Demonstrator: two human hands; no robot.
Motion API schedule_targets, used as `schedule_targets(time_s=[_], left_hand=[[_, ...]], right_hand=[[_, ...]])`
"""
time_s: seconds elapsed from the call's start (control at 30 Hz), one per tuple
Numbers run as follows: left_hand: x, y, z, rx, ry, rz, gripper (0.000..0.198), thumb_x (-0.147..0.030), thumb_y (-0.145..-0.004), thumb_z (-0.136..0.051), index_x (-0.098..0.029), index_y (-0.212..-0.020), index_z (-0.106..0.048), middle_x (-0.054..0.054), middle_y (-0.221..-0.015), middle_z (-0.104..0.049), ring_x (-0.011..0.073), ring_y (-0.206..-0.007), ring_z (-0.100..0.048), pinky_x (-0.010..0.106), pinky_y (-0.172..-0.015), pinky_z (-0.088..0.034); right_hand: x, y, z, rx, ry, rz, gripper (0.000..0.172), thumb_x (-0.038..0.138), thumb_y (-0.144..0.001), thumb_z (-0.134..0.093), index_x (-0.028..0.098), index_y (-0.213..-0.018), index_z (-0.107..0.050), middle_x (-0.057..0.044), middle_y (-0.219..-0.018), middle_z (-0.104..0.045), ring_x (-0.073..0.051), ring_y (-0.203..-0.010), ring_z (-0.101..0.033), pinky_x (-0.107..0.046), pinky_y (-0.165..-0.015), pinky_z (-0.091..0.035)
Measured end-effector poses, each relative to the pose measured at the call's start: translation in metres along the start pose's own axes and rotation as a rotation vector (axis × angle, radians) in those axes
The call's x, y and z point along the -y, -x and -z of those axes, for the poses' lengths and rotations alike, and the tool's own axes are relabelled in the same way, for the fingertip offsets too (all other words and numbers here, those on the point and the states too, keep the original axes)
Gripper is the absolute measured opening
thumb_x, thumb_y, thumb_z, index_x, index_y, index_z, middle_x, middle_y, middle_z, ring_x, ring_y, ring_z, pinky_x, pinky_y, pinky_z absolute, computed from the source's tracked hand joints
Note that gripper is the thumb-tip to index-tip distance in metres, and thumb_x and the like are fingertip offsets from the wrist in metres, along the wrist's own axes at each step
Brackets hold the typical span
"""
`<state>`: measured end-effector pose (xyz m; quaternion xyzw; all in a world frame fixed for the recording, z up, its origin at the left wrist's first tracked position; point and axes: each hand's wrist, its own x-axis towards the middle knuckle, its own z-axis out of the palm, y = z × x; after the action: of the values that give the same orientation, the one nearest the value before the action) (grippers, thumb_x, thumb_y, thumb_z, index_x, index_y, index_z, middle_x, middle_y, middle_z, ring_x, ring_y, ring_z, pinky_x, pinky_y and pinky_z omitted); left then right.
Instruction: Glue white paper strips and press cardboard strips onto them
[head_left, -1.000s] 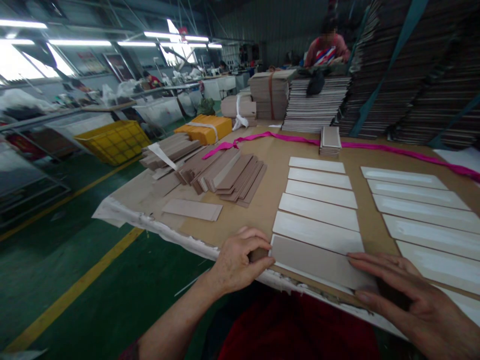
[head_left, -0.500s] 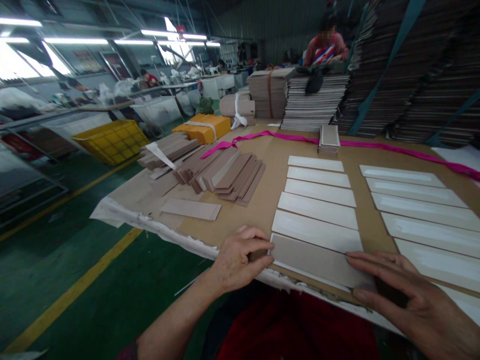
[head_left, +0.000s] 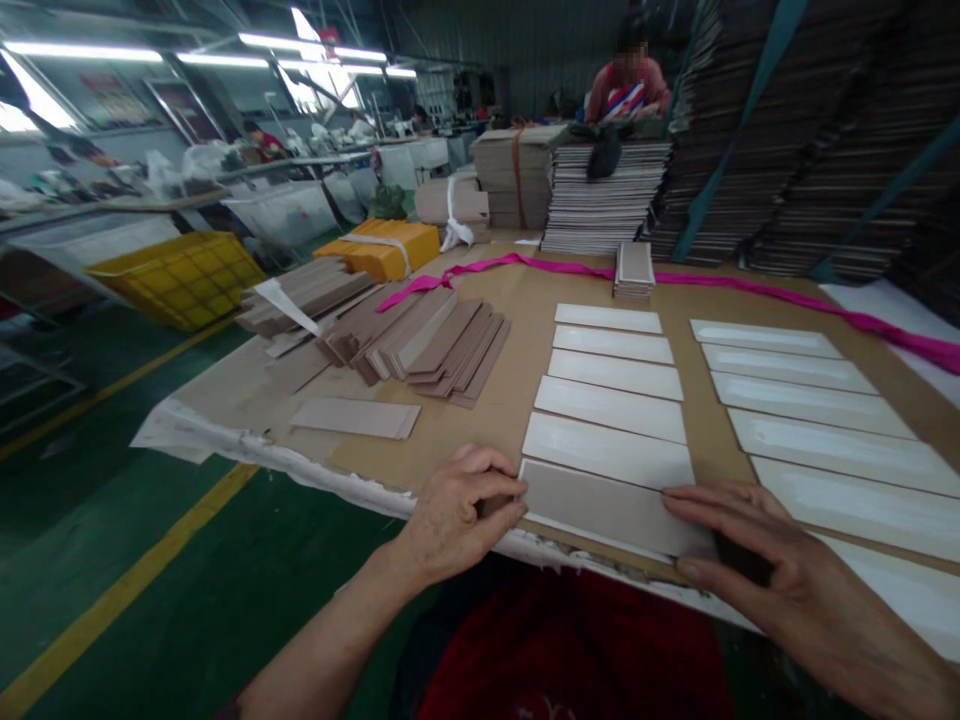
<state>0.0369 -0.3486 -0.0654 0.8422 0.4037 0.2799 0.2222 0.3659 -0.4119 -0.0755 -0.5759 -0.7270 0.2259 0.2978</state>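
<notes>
A grey-brown strip (head_left: 600,508) lies over a white piece at the table's near edge, with a thin white border showing. At its left end, my left hand (head_left: 461,515) touches the short edge with thumb and fingertips. My right hand (head_left: 780,560) has its fingers on the strip's right end, thumb near the front edge. Both hands hold the strip between them. Beyond it, white strips (head_left: 606,428) run up the table in a column. A second column of glossy white strips (head_left: 840,430) lies to the right.
Loose brown strips (head_left: 457,350) are piled at the left, with a single strip (head_left: 356,417) nearer. A pink ribbon (head_left: 517,260) crosses the table behind a small stack (head_left: 634,270). Tall board stacks (head_left: 607,195) stand at the back, where a person (head_left: 628,85) is.
The camera view has shifted, so the scene sits further left. Both hands keep nearly the same place on the strip.
</notes>
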Motion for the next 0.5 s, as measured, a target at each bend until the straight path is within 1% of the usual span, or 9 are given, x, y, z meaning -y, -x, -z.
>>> schedule_targets(time_s=[0.1,0.17,0.3,0.5], left_hand=[[0.0007,0.0001,-0.0002,0.003,-0.013,-0.009,0.013,-0.022,-0.087,-0.065,-0.021,-0.097,-0.073,0.004,-0.099,-0.066,0.0184,-0.093,-0.059,0.035,-0.083,-0.046],[0.0011,-0.0001,-0.0002,0.001,-0.02,-0.025,0.012,-0.022,-0.088,-0.064,-0.021,-0.097,-0.073,0.004,-0.099,-0.065,0.0184,-0.093,-0.058,0.035,-0.083,-0.045],[0.0025,-0.0008,0.0003,0.008,-0.025,-0.039,0.013,-0.02,-0.088,-0.064,-0.022,-0.098,-0.072,0.004,-0.1,-0.065,0.0182,-0.093,-0.058,0.035,-0.082,-0.045],[0.0037,-0.0013,0.001,0.011,-0.035,-0.057,0.013,-0.021,-0.089,-0.064,-0.022,-0.099,-0.071,0.004,-0.1,-0.064,0.0181,-0.094,-0.058,0.034,-0.082,-0.045]], right_hand=[[0.0017,0.0016,0.004,0.068,0.025,-0.007,0.039,0.047,-0.086,-0.066,0.036,-0.124,-0.065,-0.001,-0.131,-0.063,-0.028,-0.126,-0.05,-0.059,-0.109,-0.042],[0.0029,0.0022,0.0049,0.081,0.041,-0.013,0.039,0.046,-0.088,-0.065,0.036,-0.125,-0.064,-0.001,-0.133,-0.061,-0.029,-0.128,-0.047,-0.062,-0.111,-0.038],[0.0057,0.0032,0.0039,0.083,0.06,-0.011,0.037,0.043,-0.089,-0.062,0.035,-0.125,-0.063,-0.001,-0.134,-0.062,-0.03,-0.129,-0.048,-0.064,-0.11,-0.038],[0.0082,0.0068,0.0042,0.113,0.102,-0.001,0.039,0.038,-0.093,-0.056,0.034,-0.132,-0.058,-0.002,-0.141,-0.055,-0.027,-0.133,-0.044,-0.06,-0.113,-0.036]])
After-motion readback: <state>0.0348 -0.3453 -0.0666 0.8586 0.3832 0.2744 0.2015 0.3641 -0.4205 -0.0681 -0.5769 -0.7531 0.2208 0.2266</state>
